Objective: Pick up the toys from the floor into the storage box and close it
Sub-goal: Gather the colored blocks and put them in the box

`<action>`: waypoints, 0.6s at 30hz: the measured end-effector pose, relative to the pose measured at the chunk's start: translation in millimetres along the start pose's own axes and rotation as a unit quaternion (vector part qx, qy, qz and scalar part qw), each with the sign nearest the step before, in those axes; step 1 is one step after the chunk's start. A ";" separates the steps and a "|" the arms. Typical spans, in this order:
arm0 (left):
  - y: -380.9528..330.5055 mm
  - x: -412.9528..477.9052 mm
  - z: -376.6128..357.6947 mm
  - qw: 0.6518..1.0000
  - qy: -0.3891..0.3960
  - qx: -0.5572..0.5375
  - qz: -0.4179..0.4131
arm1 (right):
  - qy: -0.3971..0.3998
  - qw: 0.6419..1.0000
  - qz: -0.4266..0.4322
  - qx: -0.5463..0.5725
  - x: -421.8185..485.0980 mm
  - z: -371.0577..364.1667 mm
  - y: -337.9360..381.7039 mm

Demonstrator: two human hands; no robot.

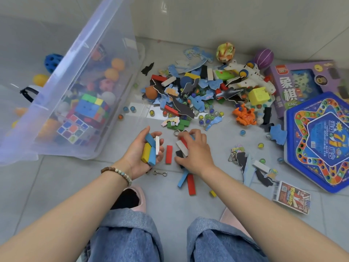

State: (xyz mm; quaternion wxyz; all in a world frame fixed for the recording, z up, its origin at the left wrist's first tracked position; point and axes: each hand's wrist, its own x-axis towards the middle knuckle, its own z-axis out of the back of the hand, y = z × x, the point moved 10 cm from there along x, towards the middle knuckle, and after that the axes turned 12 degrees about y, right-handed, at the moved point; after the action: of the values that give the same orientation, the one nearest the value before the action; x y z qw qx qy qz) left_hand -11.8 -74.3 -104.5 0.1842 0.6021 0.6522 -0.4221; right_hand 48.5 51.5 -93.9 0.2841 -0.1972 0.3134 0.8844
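Observation:
My left hand, palm up, holds several wooden blocks: blue, yellow and white. Just to its right, my right hand is curled over more blocks on the floor, gripping a white block with red and black ones beside it. A red block lies on the tiles between the two hands. The clear storage box stands open at the left, holding cubes and balls. A heap of toys covers the floor beyond my hands: puzzle pieces, blocks, marbles.
A blue hexagonal game board and a purple chess box lie at the right, a card pack below them. Loose blue and red blocks and a metal hook lie near my knees. A tiled wall rises behind the pile.

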 end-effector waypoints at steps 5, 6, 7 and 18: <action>1.3 -3.5 4.7 1.000 0.001 0.007 0.008 | 0.007 0.999 0.028 -0.040 1.0 6.7 -2.1; 1.3 -4.1 5.5 1.000 0.001 0.006 0.009 | 0.012 0.998 0.032 -0.048 1.4 7.4 -2.3; 1.6 -4.9 6.2 1.000 0.000 0.004 0.011 | 0.017 0.998 0.035 -0.059 1.9 7.7 -1.9; -4.4 -10.7 -5.7 0.999 -0.006 0.042 0.018 | 0.001 0.959 -0.016 0.284 -4.2 27.2 -21.8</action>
State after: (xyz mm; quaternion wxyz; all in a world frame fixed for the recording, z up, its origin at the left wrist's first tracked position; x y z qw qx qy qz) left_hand -12.2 -76.3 -91.7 0.1705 0.6179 0.6222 -0.4494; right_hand 60.7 82.0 -81.6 0.3419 -0.1139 0.5492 0.7540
